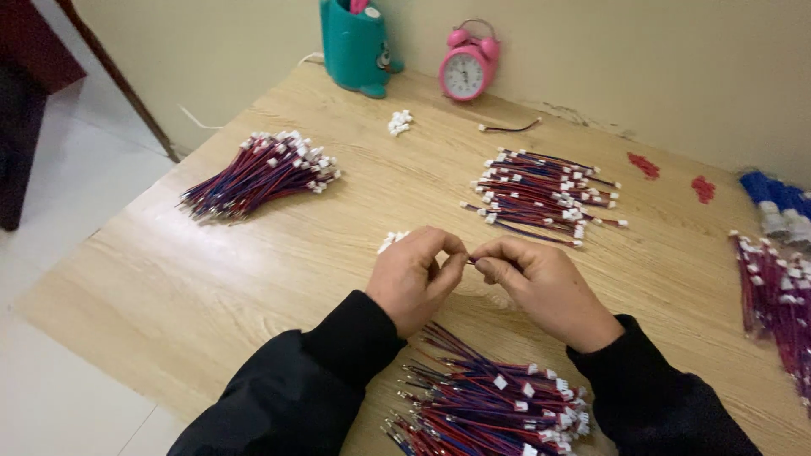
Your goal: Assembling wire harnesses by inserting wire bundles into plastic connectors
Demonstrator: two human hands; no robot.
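My left hand and my right hand meet over the middle of the wooden table. Between their fingertips they pinch one thin red-and-blue wire; only a short dark bit of it shows between the thumbs. A few small white plastic connectors lie just left of my left hand. A pile of red and blue wires with white connectors lies right under my wrists at the near edge. Both sleeves are black.
A bundle of wires lies at the left, another at centre right, a third at the right edge. Against the wall stand a teal pen holder and a pink alarm clock. Loose white connectors lie near them.
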